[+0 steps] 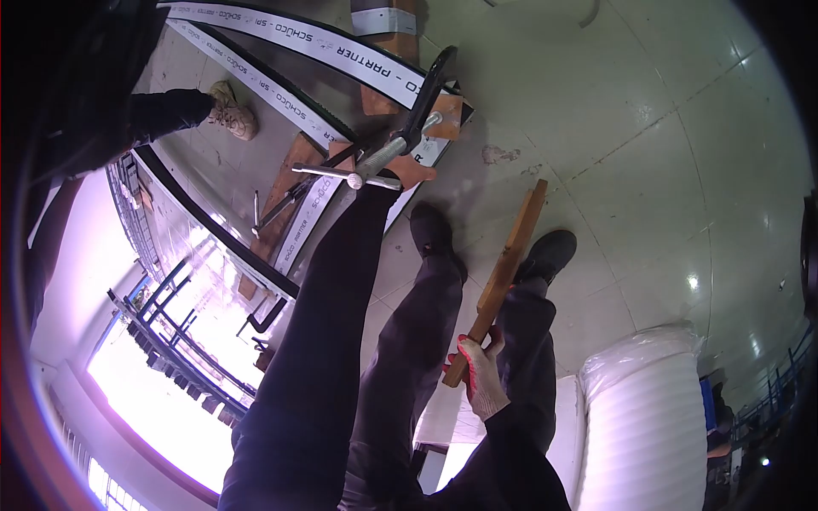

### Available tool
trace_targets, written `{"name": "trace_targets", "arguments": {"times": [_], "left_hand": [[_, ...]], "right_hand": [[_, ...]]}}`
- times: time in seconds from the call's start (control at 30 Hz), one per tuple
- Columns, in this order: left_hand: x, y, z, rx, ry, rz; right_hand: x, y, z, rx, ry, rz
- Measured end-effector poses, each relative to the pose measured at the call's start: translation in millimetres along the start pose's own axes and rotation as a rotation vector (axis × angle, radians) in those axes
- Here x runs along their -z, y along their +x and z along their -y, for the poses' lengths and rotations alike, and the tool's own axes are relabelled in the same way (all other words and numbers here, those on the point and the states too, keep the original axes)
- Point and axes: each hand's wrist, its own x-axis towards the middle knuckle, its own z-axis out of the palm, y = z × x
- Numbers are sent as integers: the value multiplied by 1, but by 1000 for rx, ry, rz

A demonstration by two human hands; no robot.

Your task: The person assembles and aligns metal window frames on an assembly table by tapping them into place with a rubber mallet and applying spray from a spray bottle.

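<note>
My right hand, in a white glove with red on the finger side, is wrapped round the lower end of a long wooden strip. The strip slants up in front of my right leg. My left arm reaches to the corner of a white-taped, dark-edged frame, right at a screw clamp. This clamp has a black body, a threaded spindle and a sliding bar handle. Wooden blocks sit at its jaw. The fingers of my left hand are largely hidden at the clamp, so I cannot tell what they grip.
Another clamp sits farther along the frame. A wooden piece lies under the frame at the top. Another person's shoe stands inside the frame. Plastic-wrapped white rolled material stands at lower right on the tiled floor.
</note>
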Motion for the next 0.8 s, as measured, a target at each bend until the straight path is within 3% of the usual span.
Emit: {"name": "trace_targets", "arguments": {"times": [0.2, 0.27, 0.4, 0.47, 0.57, 0.63, 0.67, 0.73, 0.8], "left_hand": [[-28, 16, 17, -29, 13, -126], [-38, 9, 24, -63, 26, -249], [-57, -57, 20, -83, -78, -429], [-83, -112, 33, 11, -177, -343], [-114, -213, 76, 70, -433, -22], [-114, -283, 95, 190, -454, 132], [-96, -318, 98, 259, -561, 305], [-105, -370, 124, 285, -517, 379], [-97, -414, 138, 380, -882, 457]], "right_hand": [[-2, -1, 0, -13, 22, 4], [-2, 0, -2, -20, 30, 15], [7, 3, -11, -22, 54, 25], [18, 8, -19, 27, 40, 29], [47, 2, -9, -2, 195, 35], [69, -12, 20, 26, 244, 178], [79, -24, 36, 34, 232, 190], [90, -54, 60, 77, 136, 153], [95, -99, 68, 139, -35, 44]]}}
